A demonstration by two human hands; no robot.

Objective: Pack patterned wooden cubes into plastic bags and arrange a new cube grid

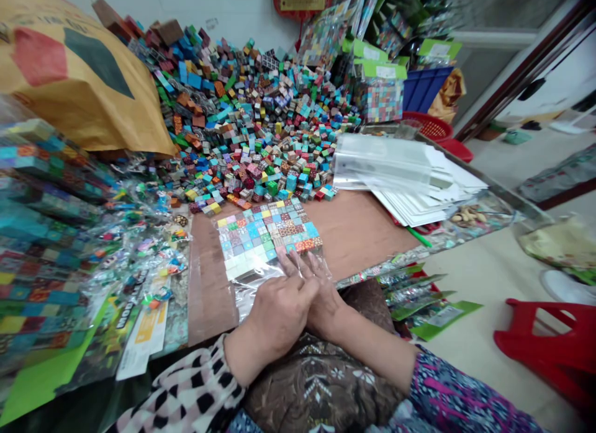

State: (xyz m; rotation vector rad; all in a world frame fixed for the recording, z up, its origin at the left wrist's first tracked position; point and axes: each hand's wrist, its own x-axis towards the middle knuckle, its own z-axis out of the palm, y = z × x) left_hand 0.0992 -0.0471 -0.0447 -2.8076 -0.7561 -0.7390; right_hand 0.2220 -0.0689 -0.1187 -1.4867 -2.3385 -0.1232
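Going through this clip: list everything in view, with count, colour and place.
cube grid: one, multicoloured, on the brown table top
clear plastic bag: one, transparent, beneath the hands
loose cubes: many, multicoloured, heaped beyond the grid
bagged cube sets: many, multicoloured, stacked at left
plastic sleeves: one stack, white, right of the heap
sack: one, yellow, far left
crate: one, blue, far right
stool: one, red, on the floor at right
left hand: one, black-and-white sleeve, on the plastic
right hand: one, purple-patterned sleeve, on the plastic
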